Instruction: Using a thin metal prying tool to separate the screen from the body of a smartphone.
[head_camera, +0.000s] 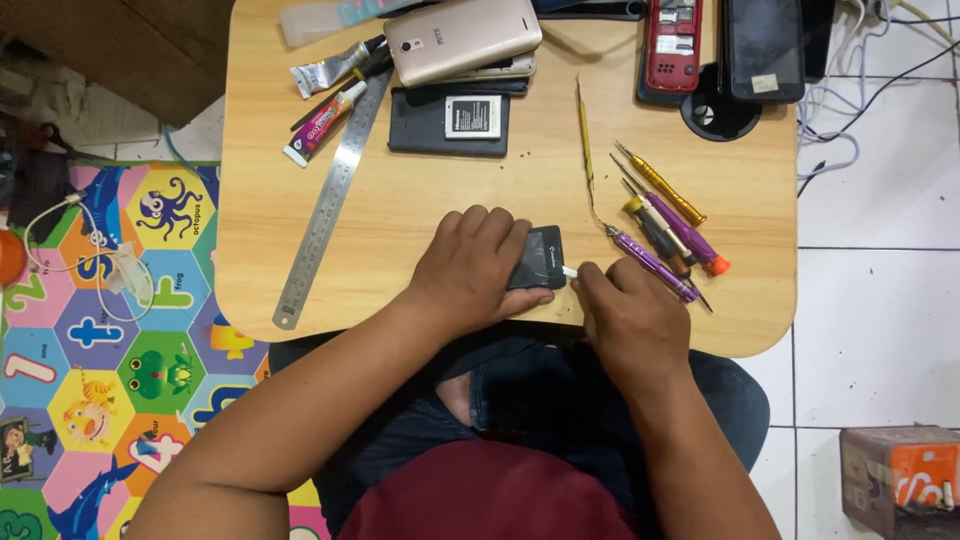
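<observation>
My left hand (470, 270) lies over a small black phone (541, 256) near the front edge of the low wooden table (400, 200), pressing it down. My right hand (630, 315) sits just right of the phone, fingers closed on a small white tool (570, 271) whose tip touches the phone's right edge. Most of the phone is hidden under my left fingers.
Several screwdrivers (665, 215) lie right of my hands, a thin yellow stick (584, 150) beside them. A metal ruler (330, 200), glue tubes (325, 120), a black phone back with battery (450, 120), a gold phone (462, 38), a red phone (673, 40) and a dark phone (764, 45) fill the far side.
</observation>
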